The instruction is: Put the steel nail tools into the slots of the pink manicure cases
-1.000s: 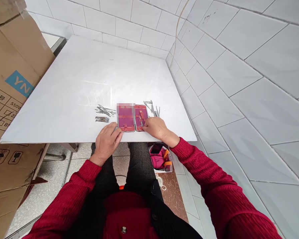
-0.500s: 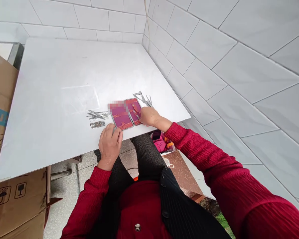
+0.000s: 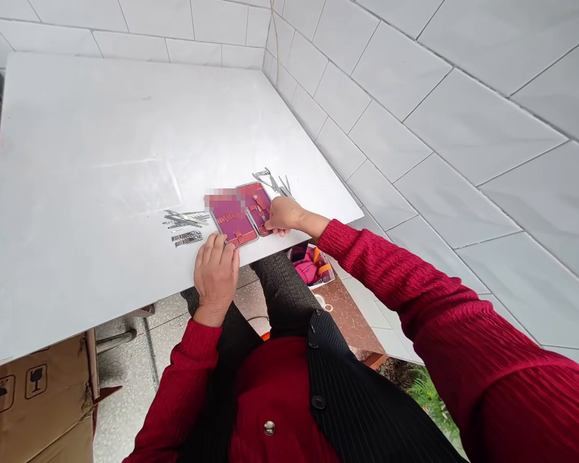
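Observation:
An open manicure case [image 3: 231, 226] with a purple lining and red trim lies near the table's front edge. My left hand [image 3: 216, 267] holds its near left corner, fingers bent and close together. Over the case's right half, my right hand [image 3: 284, 215] pinches the ring handles of small scissors [image 3: 262, 215], which lie against the lining; its fingers hide part of them. Left of the case are several slim metal tools [image 3: 186, 219] and a row of nail clippers [image 3: 186, 238]. More metal tools [image 3: 274, 182] lie just beyond my right hand.
The white table [image 3: 91, 135] meets a tiled wall [image 3: 415, 135] on the right. Below its front edge stand a cardboard box [image 3: 38, 399] on the left and a container with pink and orange items [image 3: 311, 265] on the right, beside a brown surface [image 3: 347, 308].
The view has shifted a little, so the table appears farther left. Both hands stay at the case, with my right hand still at the scissors.

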### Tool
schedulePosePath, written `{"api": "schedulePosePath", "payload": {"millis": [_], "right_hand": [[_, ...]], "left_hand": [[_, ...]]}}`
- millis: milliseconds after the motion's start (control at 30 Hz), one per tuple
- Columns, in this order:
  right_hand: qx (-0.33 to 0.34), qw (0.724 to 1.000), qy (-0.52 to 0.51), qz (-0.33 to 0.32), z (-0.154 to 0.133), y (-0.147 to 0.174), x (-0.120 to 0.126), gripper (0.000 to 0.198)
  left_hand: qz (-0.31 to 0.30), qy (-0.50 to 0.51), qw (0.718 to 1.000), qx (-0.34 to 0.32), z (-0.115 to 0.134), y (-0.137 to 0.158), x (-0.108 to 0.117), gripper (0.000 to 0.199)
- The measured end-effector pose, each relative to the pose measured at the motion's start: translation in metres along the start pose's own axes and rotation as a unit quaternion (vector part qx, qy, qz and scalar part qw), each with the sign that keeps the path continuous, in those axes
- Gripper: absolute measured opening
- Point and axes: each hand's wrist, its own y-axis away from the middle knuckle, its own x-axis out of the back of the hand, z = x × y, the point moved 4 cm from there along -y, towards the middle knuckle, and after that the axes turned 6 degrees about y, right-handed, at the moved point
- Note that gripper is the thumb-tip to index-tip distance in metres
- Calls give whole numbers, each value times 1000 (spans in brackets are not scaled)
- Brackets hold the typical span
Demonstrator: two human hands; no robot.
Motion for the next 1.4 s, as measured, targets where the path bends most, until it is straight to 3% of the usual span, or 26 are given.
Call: {"api": "schedulePosePath", "payload": {"millis": [567,667,800,900,1200,1400], "right_hand": [[14,995,-89,-42,11,7,-9,19],[32,995,-97,-12,17,9,-7,18],[68,992,22,105,22,10,0,12],[86,978,132,136,21,10,-1,11],[182,944,268,63,5,0,5,16],[273,926,261,10,7,-14,15,14]], "left_hand": [[-14,5,1000,4,6,-5,3,19],[-3,-2,1000,-3,6,-5,2,19],[-3,-6,1000,-4,7,-4,2,20],[-4,-7,1000,1,7,-5,3,20],[-4,-24,1000,-10,9,-6,3,17],[-1,-29,999,-15,9,-8,3,14]]}}
